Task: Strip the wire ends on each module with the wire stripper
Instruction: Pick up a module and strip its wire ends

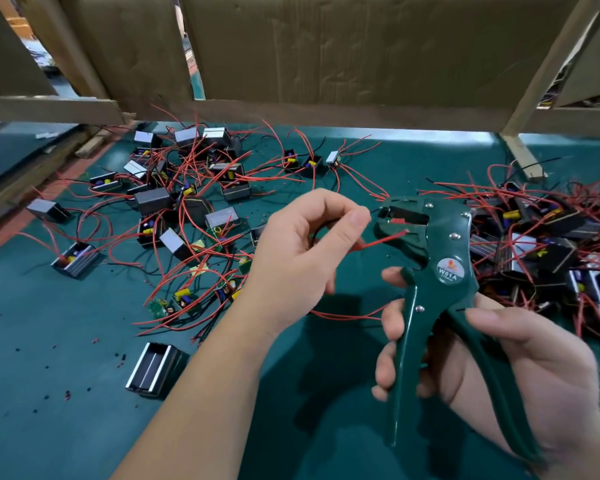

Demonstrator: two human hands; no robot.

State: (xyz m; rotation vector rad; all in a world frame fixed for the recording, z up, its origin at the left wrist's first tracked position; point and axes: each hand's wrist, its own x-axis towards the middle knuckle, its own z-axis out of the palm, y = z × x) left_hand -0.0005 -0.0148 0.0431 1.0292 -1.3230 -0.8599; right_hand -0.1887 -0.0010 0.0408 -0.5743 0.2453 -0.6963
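My right hand (520, 358) grips the two handles of a dark green wire stripper (440, 271), held upright with its jaws pointing left. A red wire (381, 240) runs from my left hand into those jaws. My left hand (309, 244) pinches that red wire between thumb and fingers just left of the jaws; a thin black wire also shows at its fingertips. The module these wires belong to is hidden behind my left hand. Several small modules with red and black wires (187, 202) lie scattered at the left, and another heap of modules (548, 244) lies at the right.
All of it lies on a green mat (66, 341). An empty black and silver casing (155, 370) sits near my left forearm. Bits of stripped insulation dot the mat. A wooden frame with cardboard panels (326, 57) closes off the back.
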